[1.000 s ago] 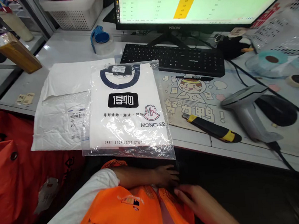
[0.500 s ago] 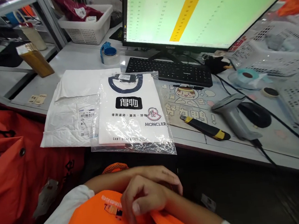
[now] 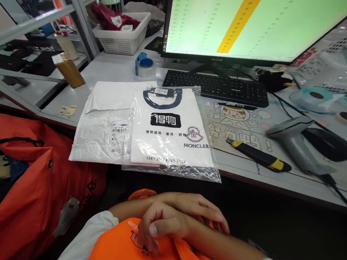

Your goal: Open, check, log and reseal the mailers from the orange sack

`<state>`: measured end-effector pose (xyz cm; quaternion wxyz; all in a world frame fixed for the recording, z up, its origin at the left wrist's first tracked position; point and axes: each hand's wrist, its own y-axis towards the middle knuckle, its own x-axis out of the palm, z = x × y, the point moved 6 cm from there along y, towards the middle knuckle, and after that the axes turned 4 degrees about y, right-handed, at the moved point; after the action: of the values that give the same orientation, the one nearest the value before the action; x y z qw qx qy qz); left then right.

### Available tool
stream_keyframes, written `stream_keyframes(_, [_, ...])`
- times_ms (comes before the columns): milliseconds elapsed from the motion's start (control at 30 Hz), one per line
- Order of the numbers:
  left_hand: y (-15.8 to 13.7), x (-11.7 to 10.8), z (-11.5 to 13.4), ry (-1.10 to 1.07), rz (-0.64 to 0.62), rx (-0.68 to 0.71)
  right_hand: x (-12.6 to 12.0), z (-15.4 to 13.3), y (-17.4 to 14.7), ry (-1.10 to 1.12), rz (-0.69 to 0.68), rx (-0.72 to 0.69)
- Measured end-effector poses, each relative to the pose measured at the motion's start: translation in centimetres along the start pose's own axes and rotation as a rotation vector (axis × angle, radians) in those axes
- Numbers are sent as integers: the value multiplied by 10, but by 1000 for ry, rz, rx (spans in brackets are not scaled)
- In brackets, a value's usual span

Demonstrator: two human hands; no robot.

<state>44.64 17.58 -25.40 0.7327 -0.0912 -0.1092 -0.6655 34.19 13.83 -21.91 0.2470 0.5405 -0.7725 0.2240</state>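
My forearms cross over my lap, against the orange vest (image 3: 117, 256) I wear. My left hand (image 3: 203, 208) lies beyond the right wrist, fingers stretched out and holding nothing. Loosely bent, the fingers of my right hand (image 3: 163, 224) rest on the front of the vest, and nothing shows in them. On the desk in front lies a folded white T-shirt (image 3: 169, 146) with a navy collar, inside a clear plastic bag. Its bag overlaps a white mailing envelope (image 3: 100, 128) with a printed label. Neither hand touches them.
Right of the shirt lie a utility knife (image 3: 259, 155), a barcode scanner (image 3: 294, 143) and a mouse (image 3: 328, 142). Behind are a keyboard (image 3: 218, 86), monitor (image 3: 227, 16), tape dispenser (image 3: 145, 65) and white basket (image 3: 123, 39). A red bag (image 3: 30, 191) stands at left.
The view has turned to the left, so the desk and its things appear farther right. My hands stay crossed in my lap, and the shirt and envelope keep their places.
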Motion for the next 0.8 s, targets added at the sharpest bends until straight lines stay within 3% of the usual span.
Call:
stream_keyframes(67, [5,4,3,18,-69,38,-1,4,4,-31,25,-13])
stream_keyframes(133, [1,-1,1,14,-70,-12,2,4,2,-48,25,-12])
stream_keyframes(233, [-36,-23,-5,-51,19,-111,5,-13,-20,-154,69,-34])
stream_keyframes(333, [-106,-53,-4,-79,349,-102,-2,-57,-63,-592,292,-164])
stream_keyframes(400, [-156,-63,0,-28,571,-90,-17,-89,-91,-1030,560,-265])
stream_keyframes(467, [-196,-60,11,62,688,-86,-36,-109,-108,-1472,826,-298])
stream_keyframes(533, [-224,-51,32,143,737,-54,-58,-110,-109,-1831,975,-255])
stream_keyframes(633, [-255,-48,82,283,869,37,-88,-97,-93,-2109,1005,-135])
stream_keyframes(700, [-274,-59,117,465,1036,37,-96,-94,-86,-2186,1012,-105])
stream_keyframes(800, [-299,-96,161,852,1285,-50,-86,-107,-90,-2201,985,-185])
